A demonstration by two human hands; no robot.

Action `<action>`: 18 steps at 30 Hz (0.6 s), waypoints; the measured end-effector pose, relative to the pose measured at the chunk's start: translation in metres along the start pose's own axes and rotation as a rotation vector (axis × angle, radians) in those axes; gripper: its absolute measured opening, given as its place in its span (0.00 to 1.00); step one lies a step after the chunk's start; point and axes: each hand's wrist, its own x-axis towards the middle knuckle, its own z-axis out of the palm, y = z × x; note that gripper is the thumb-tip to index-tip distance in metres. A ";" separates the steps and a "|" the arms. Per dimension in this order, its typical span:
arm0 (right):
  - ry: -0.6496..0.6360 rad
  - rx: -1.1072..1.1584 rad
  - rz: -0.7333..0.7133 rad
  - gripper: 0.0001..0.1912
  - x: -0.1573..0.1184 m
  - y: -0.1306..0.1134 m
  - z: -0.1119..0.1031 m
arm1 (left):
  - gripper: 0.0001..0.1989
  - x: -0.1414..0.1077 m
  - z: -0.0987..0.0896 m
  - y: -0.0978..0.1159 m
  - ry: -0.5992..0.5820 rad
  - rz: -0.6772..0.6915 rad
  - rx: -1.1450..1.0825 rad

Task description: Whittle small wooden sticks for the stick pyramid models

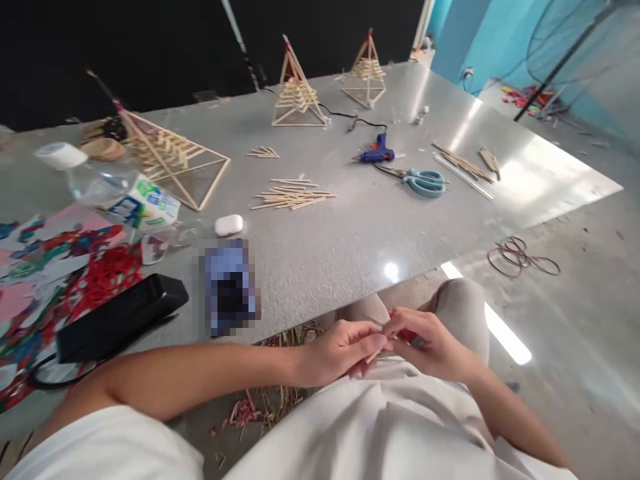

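My left hand (345,350) and my right hand (425,340) meet over my lap, just off the table's front edge. Between the fingertips of my left hand is a thin, pale stick (373,356), its end poking out below the thumb. The fingers of my right hand are pinched together close by, touching the same spot; what they grip is too small to tell. Something red (407,333) shows behind the right fingers. On the grey table (310,260) ahead lie a pile of short wooden sticks (293,195) and a smaller pile (263,153).
Three stick pyramids (299,100) stand toward the back. A blue glue gun (379,151), scissors (425,182) and longer sticks (463,162) lie right. Left are a plastic bottle (95,183), white case (229,225), blurred blue object (230,287), black bag (120,317) and red string (107,270).
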 end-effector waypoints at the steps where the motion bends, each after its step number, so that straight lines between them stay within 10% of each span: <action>1: 0.048 0.113 0.082 0.07 -0.002 0.006 0.009 | 0.26 -0.001 0.000 0.001 0.014 0.009 -0.014; 18: 0.302 0.639 0.200 0.11 -0.001 0.025 0.041 | 0.27 0.001 0.000 0.009 0.105 -0.053 -0.042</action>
